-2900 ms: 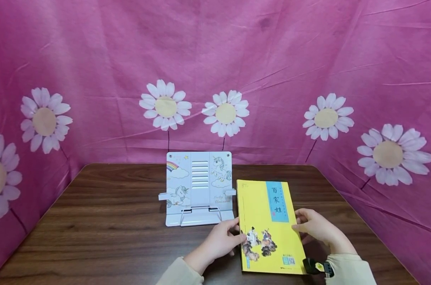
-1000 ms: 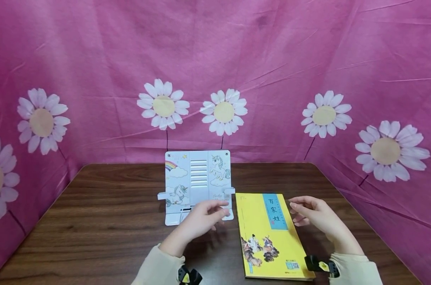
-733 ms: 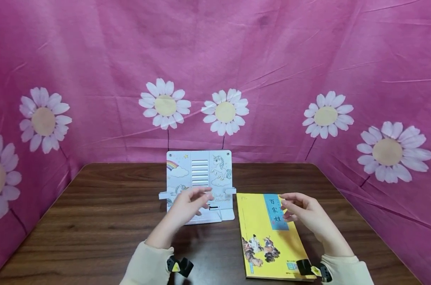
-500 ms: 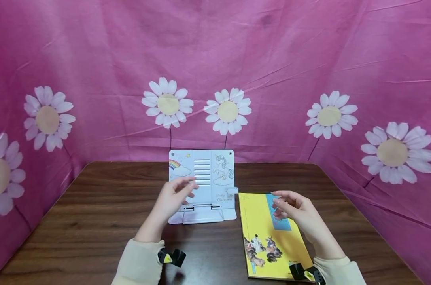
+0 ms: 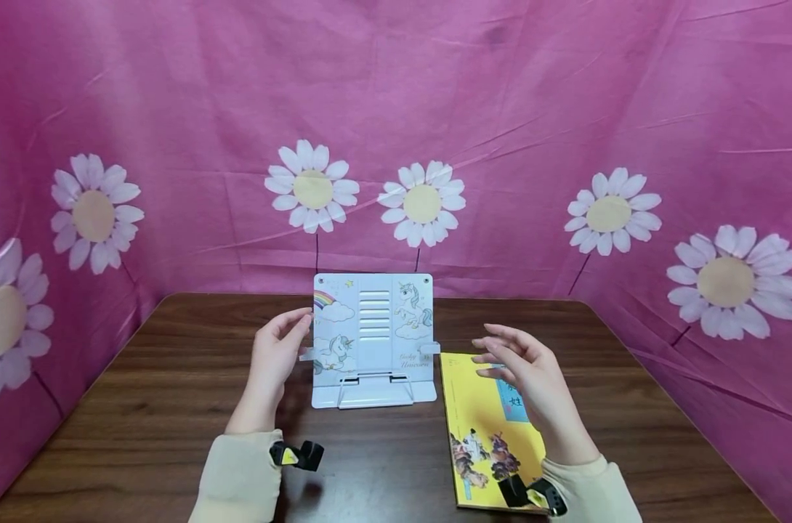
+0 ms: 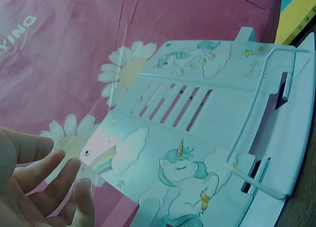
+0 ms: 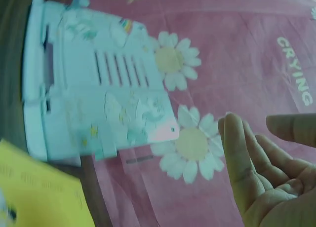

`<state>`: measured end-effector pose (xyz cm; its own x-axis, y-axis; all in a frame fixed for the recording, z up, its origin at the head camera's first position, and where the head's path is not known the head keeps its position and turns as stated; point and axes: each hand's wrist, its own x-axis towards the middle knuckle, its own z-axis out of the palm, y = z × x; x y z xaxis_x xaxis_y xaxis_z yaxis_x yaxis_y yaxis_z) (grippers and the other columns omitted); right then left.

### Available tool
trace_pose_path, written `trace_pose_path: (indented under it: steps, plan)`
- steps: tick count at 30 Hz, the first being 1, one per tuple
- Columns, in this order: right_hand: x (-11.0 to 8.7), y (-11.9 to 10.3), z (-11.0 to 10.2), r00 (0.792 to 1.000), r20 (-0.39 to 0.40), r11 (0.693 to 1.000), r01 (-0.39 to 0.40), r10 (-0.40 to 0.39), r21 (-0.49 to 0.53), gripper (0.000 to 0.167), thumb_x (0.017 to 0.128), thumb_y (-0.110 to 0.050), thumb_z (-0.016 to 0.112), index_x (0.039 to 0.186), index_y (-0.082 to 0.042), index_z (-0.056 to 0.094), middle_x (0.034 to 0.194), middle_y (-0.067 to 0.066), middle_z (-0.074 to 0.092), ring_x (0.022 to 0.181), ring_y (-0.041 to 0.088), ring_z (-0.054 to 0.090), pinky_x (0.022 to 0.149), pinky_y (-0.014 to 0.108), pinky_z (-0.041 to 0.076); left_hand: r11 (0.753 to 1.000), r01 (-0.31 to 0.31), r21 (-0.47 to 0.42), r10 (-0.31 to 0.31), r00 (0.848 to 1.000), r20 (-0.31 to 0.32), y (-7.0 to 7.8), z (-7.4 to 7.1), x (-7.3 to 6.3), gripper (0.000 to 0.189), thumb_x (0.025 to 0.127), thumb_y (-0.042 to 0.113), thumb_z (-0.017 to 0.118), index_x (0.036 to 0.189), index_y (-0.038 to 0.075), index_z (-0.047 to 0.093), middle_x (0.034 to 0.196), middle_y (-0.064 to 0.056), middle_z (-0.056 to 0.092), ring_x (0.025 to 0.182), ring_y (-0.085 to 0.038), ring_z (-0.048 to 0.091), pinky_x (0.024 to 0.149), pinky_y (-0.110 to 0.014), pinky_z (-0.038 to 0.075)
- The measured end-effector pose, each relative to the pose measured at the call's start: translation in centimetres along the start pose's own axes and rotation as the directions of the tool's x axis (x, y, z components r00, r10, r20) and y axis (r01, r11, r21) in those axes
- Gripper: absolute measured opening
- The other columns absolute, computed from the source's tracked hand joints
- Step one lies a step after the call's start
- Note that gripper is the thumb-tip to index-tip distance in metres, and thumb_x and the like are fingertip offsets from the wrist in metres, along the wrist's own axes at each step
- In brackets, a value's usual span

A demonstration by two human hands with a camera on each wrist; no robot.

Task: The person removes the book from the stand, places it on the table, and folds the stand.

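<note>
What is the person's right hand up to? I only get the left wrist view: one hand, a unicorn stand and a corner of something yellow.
Observer: In the head view, the right hand is raised and holds nothing.

Visitor: And that yellow corner, what does the rest of it look like?

Observer: The head view shows it is the yellow book, with painted figures on its cover.

Visitor: Is the person wearing anything near those hands?

Observer: Yes. In the head view, a black device with a yellow mark sits by the cuff of the left sleeve.
</note>
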<state>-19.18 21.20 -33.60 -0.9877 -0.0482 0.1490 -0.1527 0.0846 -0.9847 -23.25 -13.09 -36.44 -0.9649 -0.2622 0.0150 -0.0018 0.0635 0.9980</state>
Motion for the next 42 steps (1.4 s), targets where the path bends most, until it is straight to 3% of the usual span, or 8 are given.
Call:
trace_pose_path:
  steps: [4,9,14,17,24,29,42]
  plan:
    - [1.3,0.2,1.6,0.998,-0.048,0.995,-0.029,0.034,0.095,0.039,0.101,-0.017,0.057,0.136,0.0,0.05,0.108,-0.008,0.073,0.092,0.012,0.073,0.084,0.029,0.059,1.0,0.018,0.005,-0.018,1.0,-0.001,-0.5,-0.2,0.3,0.036,0.102,0.024,0.054,0.135,0.008,0.06,0.137,-0.014,0.059,0.115,-0.016,0.055,0.086,-0.026,0.053]
    - [2.4,1.7,3.9,0.988,-0.122,0.979,-0.074,0.098,0.189,0.04,0.102,-0.007,0.05,0.141,0.004,0.046,0.138,0.02,0.058,0.1,0.01,0.07,0.09,0.027,0.057,0.999,0.038,-0.005,-0.038,0.999,0.025,-1.2,-0.2,0.5,0.041,0.104,0.023,0.05,0.14,0.005,0.053,0.146,-0.016,0.052,0.13,-0.023,0.049,0.103,-0.041,0.047]
    - [2.6,3.2,5.5,0.98,-0.091,0.979,-0.165,0.176,0.119,0.047,0.102,-0.008,0.049,0.147,0.005,0.039,0.153,0.024,0.039,0.133,0.029,0.051,0.108,0.04,0.046,0.998,0.053,-0.014,-0.052,0.996,0.072,-1.5,-0.2,0.7,0.045,0.107,0.026,0.042,0.146,0.004,0.046,0.152,-0.015,0.045,0.141,-0.027,0.039,0.111,-0.048,0.04]
    - [2.6,3.6,6.1,0.98,-0.03,0.979,-0.196,0.198,0.05,0.053,0.101,-0.009,0.05,0.149,0.008,0.034,0.157,0.026,0.031,0.143,0.04,0.035,0.117,0.05,0.034,0.999,0.052,0.0,-0.052,0.994,0.096,-1.4,-0.1,0.7,0.047,0.108,0.025,0.038,0.149,0.003,0.04,0.154,-0.016,0.042,0.144,-0.029,0.035,0.116,-0.05,0.035]
    - [2.7,4.6,7.6,0.973,0.015,0.967,-0.227,0.23,-0.114,0.062,0.099,-0.014,0.056,0.152,0.005,0.029,0.159,0.025,0.027,0.149,0.04,0.021,0.12,0.056,0.021,0.995,0.045,0.087,-0.061,0.98,0.188,-1.5,0.1,0.9,0.05,0.109,0.022,0.032,0.153,-0.001,0.029,0.155,-0.022,0.037,0.143,-0.037,0.039,0.12,-0.054,0.024]
    - [2.7,5.0,8.0,0.974,0.024,0.963,-0.22,0.226,-0.157,0.065,0.098,-0.017,0.058,0.153,0.003,0.029,0.162,0.022,0.02,0.152,0.038,0.015,0.121,0.057,0.016,0.992,0.043,0.119,-0.067,0.977,0.202,-1.5,0.0,0.8,0.051,0.109,0.023,0.033,0.153,-0.002,0.029,0.153,-0.022,0.04,0.141,-0.037,0.04,0.12,-0.055,0.025]
    - [2.8,5.5,7.6,0.97,0.066,0.968,-0.227,0.234,-0.103,0.068,0.097,-0.017,0.06,0.153,0.004,0.028,0.163,0.021,0.018,0.152,0.038,0.013,0.121,0.057,0.015,0.989,0.091,0.117,-0.111,0.978,0.177,-1.6,0.2,0.8,0.051,0.107,0.023,0.038,0.151,-0.002,0.033,0.154,-0.023,0.038,0.143,-0.036,0.036,0.118,-0.051,0.03]
